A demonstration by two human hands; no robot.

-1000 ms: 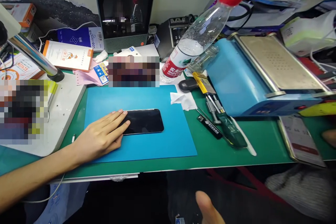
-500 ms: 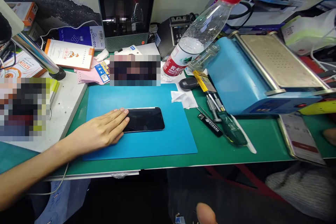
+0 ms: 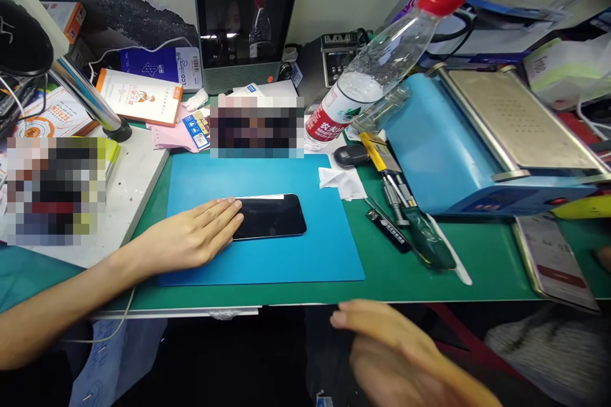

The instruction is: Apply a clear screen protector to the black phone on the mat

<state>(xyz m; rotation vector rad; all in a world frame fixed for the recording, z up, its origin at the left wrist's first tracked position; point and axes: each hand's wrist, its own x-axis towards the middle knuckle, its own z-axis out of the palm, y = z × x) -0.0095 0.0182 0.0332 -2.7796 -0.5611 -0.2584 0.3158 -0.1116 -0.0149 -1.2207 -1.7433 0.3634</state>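
Note:
A dark phone (image 3: 273, 216) lies flat on a blue mat (image 3: 286, 261), its screen black with a bright strip along the upper edge. My left hand (image 3: 198, 232) rests over the phone's left end, fingers stretched out flat and side by side, covering that end. Off the front edge of the table, my right hand (image 3: 396, 350) is in the air, apart from the phone. Its fingers point left and are smeared by motion, so whether they hold anything is unclear.
A water bottle (image 3: 329, 116) with a red cap stands behind the mat. To the right are a black mouse (image 3: 352, 155), a green-handled screwdriver (image 3: 429, 245), a blue machine (image 3: 424, 159) with a metal plate and another phone (image 3: 554, 261). A lamp post (image 3: 88, 95) rises at left.
My right hand has come up into view from the bottom edge, where only a fingertip showed. My left hand stays on the phone. The whole view has shifted slightly.

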